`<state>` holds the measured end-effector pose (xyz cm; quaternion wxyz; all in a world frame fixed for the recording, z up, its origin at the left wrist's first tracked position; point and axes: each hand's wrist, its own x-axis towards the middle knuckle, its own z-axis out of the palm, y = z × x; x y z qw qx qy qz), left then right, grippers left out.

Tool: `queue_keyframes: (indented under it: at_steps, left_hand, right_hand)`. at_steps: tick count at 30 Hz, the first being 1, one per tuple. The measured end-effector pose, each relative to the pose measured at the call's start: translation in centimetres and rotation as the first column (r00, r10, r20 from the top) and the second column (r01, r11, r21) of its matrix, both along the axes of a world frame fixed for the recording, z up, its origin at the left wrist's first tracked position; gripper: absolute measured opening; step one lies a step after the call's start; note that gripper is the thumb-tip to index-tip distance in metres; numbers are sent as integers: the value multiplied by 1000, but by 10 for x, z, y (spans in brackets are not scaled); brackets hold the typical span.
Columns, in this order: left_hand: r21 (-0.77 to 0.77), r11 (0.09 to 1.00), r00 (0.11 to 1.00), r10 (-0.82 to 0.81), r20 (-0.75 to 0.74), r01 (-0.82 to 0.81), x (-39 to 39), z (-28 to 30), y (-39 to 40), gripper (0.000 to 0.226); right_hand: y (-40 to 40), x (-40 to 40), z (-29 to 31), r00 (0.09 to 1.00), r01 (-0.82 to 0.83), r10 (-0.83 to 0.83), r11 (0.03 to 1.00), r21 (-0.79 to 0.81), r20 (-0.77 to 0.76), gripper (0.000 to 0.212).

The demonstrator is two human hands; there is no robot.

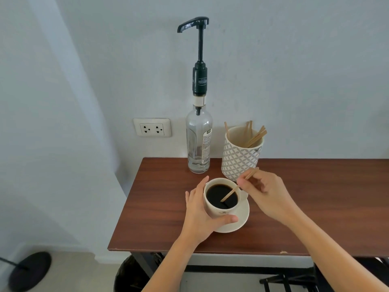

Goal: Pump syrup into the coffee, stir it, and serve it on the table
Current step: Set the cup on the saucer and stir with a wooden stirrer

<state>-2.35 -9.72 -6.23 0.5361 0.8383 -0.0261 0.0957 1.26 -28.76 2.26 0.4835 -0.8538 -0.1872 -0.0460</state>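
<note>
A cream cup (219, 210) full of black coffee (216, 196) stands on a matching saucer (242, 218) near the left end of the brown table (157, 207). My left hand (200, 213) wraps around the cup's left side, thumb at the front. My right hand (267, 192) pinches a wooden stir stick (230, 193) whose lower end dips into the coffee. Behind the cup, against the wall, stands a clear glass syrup bottle (199, 142) with a tall dark pump (196, 25), its spout pointing left.
A patterned white holder (240, 159) with several wooden stir sticks stands right of the bottle. A double wall socket (152, 127) is on the wall to the left. A dark bin (128, 275) and a round black base (30, 270) are on the floor below.
</note>
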Motion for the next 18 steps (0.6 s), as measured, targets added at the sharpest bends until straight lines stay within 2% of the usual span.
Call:
queue_keyframes:
  at_steps: [3,10,14,18]
  left_hand:
    - [1,1000,1000,-4,13,4,0,-2,0,114]
    - [11,1000,1000,0,15,0,2,-4,2,112]
    - [18,1000,1000,-1,27,0,2,-4,2,112]
    - [20,1000,1000,-3,28,2,2,-4,1,107]
  right_hand:
    - [3,2,-1,1000,-24,23,999,-30,-2,11]
    - [-16,1,3,992,63,-47,988,-138,118,13]
    - [-5,-9,1,999,-47,47,998,-40,-7,14]
    - [10,-1,2,999,41,-42,999,31,4,12]
